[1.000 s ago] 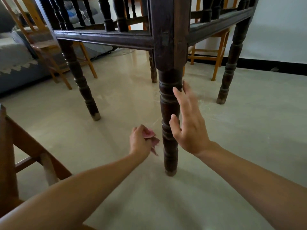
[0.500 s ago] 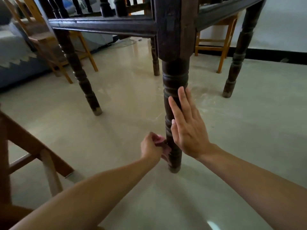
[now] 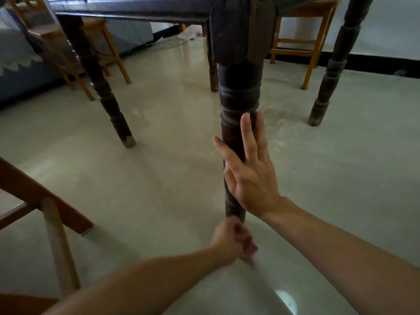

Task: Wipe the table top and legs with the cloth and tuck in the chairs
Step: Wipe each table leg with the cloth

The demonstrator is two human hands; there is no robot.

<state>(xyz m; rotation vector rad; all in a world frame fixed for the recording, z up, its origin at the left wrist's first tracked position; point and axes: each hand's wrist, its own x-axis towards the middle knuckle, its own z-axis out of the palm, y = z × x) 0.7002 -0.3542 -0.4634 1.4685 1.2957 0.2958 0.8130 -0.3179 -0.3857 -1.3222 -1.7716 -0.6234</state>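
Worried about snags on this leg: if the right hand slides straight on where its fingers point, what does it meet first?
Most likely the bulging turned ring of the near table leg. The right hand lies flat along that leg, fingers pointing up it, and the ring sits just beyond the fingertips.

Motion blur smears the left grip [image 3: 229,244] and cloth [image 3: 248,245], hiding the foot of the table leg [image 3: 234,137]; the table [image 3: 136,9] is cropped above.
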